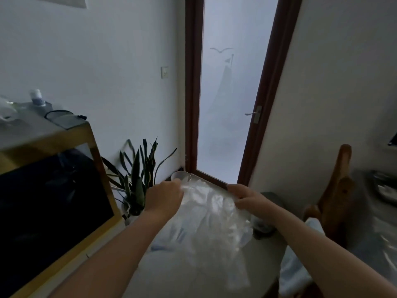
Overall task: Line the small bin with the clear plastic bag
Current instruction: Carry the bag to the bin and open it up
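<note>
Bag (214,214) held up mid-air, crumpled | left hand (165,200) and right hand (245,197) each closed on top edge | bin (265,214) just beyond, mostly hidden | advise: find mouth, spread wide before lowering.

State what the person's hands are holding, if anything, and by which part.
Both hands grip the clear plastic bag by its top edge: the left hand at one upper corner, the right hand at the other, spreading it apart.
</note>
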Demonstrator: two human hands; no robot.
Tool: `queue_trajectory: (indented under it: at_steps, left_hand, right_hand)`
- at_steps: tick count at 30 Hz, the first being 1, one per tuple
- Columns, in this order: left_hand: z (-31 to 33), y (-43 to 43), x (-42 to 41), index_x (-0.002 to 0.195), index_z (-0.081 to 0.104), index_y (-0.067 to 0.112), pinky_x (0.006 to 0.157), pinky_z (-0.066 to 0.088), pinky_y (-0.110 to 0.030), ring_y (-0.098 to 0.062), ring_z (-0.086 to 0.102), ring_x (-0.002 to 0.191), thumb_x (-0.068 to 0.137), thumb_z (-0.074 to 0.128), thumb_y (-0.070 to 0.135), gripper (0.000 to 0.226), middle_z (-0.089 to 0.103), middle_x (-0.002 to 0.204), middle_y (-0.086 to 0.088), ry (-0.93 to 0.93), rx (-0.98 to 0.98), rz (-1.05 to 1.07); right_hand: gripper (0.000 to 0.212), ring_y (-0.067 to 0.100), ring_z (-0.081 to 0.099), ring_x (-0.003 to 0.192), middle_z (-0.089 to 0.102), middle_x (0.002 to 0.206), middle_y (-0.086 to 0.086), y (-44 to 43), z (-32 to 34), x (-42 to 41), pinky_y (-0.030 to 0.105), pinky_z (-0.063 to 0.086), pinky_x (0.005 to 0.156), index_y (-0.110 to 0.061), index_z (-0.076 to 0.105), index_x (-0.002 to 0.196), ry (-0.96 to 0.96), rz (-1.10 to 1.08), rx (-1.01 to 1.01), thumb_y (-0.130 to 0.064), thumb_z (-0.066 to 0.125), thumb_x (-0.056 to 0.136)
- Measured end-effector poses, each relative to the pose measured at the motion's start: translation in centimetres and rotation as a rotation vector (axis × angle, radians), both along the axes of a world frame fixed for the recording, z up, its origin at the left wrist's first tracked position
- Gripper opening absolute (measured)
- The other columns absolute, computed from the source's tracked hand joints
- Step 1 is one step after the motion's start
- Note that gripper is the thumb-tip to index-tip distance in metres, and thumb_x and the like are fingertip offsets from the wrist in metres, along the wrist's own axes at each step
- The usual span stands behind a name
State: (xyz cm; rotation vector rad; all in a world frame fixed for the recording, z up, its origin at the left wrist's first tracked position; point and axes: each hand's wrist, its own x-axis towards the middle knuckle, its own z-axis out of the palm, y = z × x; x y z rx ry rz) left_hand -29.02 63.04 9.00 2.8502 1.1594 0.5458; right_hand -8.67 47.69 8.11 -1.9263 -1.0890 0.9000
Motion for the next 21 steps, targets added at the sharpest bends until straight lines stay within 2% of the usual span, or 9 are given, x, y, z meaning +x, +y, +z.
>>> queue_trajectory:
  at_steps: [1, 3, 5, 8, 11, 13, 15, 18, 21]
  left_hand:
    - [-0.5, 0.9, 0.8, 0.089, 0.056, 0.014, 0.055, 0.036, -0.032, -0.032, 0.065, 0.076, 0.093, 0.039, 0.019, 0.018, 0.069, 0.084, -0.01, 0.01, 0.007, 0.021]
    - [-1.2, 2.8, 2.8, 0.093, 0.058, 0.013, 0.057, 0.037, -0.032, -0.03, 0.066, 0.08, 0.094, 0.039, 0.021, 0.021, 0.07, 0.088, -0.01, 0.03, -0.012, 0.052]
    - [-1.8, 4.8, 5.3, 0.093, 0.06, 0.012, 0.06, 0.037, -0.032, -0.03, 0.065, 0.083, 0.093, 0.039, 0.023, 0.023, 0.069, 0.091, -0.01, 0.052, -0.067, 0.083]
    - [-2.0, 7.8, 9.9, 0.095, 0.062, 0.015, 0.062, 0.037, -0.031, -0.028, 0.064, 0.085, 0.09, 0.044, 0.026, 0.022, 0.069, 0.095, -0.008, 0.095, -0.141, 0.116]
    - [-1.6, 11.3, 14.9, 0.099, 0.062, 0.015, 0.066, 0.043, -0.032, -0.026, 0.064, 0.09, 0.088, 0.051, 0.033, 0.023, 0.067, 0.099, -0.007, 0.178, -0.203, 0.149]
    - [-1.2, 13.8, 17.7, 0.1, 0.061, 0.014, 0.066, 0.043, -0.031, -0.025, 0.063, 0.09, 0.088, 0.051, 0.03, 0.021, 0.067, 0.1, -0.007, 0.233, -0.206, 0.206]
    - [-1.1, 16.3, 20.1, 0.099, 0.061, 0.014, 0.064, 0.041, -0.031, -0.024, 0.063, 0.09, 0.089, 0.049, 0.024, 0.018, 0.067, 0.1, -0.007, 0.256, -0.17, 0.266]
    - [-1.3, 19.6, 22.7, 0.099, 0.062, 0.014, 0.063, 0.039, -0.03, -0.024, 0.065, 0.091, 0.09, 0.049, 0.027, 0.02, 0.068, 0.101, -0.008, 0.255, -0.16, 0.298]
    - [-1.7, 22.8, 24.7, 0.099, 0.063, 0.016, 0.065, 0.041, -0.03, -0.025, 0.064, 0.089, 0.086, 0.051, 0.033, 0.025, 0.069, 0.1, -0.008, 0.199, -0.223, 0.304]
  right_hand:
    - [0.058, 0.02, 0.042, 0.129, 0.046, 0.141, 0.006, 0.8, 0.2, 1.1, 0.037, 0.04, 0.104, -0.016, 0.042, 0.138, 0.027, -0.001, 0.006, -0.001, 0.051, 0.083]
    - [0.059, 0.019, 0.043, 0.129, 0.046, 0.141, 0.003, 2.9, 0.8, 2.6, 0.031, 0.035, 0.104, -0.019, 0.041, 0.138, 0.066, -0.015, 0.074, -0.021, 0.052, 0.08]
    - [0.065, 0.014, 0.045, 0.128, 0.049, 0.135, -0.008, 5.6, 1.3, 3.2, 0.029, 0.034, 0.103, -0.03, 0.042, 0.136, 0.08, 0.042, 0.112, -0.046, 0.058, 0.076]
    - [0.082, -0.007, 0.042, 0.118, 0.043, 0.133, -0.028, 9.9, 0.2, 3.0, 0.021, 0.036, 0.096, -0.052, 0.035, 0.134, 0.019, 0.169, 0.063, -0.072, 0.068, 0.061]
    - [0.11, 0.004, 0.034, 0.121, 0.033, 0.146, -0.011, 13.9, -2.1, 3.5, 0.02, 0.038, 0.095, -0.035, 0.02, 0.146, 0.027, 0.175, -0.012, -0.061, 0.079, 0.056]
    - [0.102, 0.011, 0.036, 0.123, 0.035, 0.145, -0.004, 16.2, -3.0, 4.3, 0.032, 0.036, 0.106, -0.034, 0.022, 0.142, 0.108, 0.167, 0.023, -0.047, 0.082, 0.061]
    - [0.096, 0.015, 0.037, 0.125, 0.038, 0.139, -0.006, 18.7, -3.3, 5.2, 0.038, 0.033, 0.109, -0.04, 0.023, 0.136, 0.159, 0.12, 0.088, -0.042, 0.082, 0.061]
    - [0.108, 0.021, 0.027, 0.138, 0.026, 0.153, 0.0, 23.0, -3.9, 6.5, 0.045, 0.026, 0.115, -0.028, 0.014, 0.147, -0.055, 0.011, 0.063, -0.049, 0.079, 0.063]
    - [0.101, 0.023, 0.018, 0.144, 0.019, 0.158, 0.002, 26.9, -5.1, 8.8, 0.045, 0.023, 0.116, -0.023, 0.008, 0.15, -0.299, -0.125, -0.005, -0.046, 0.071, 0.073]
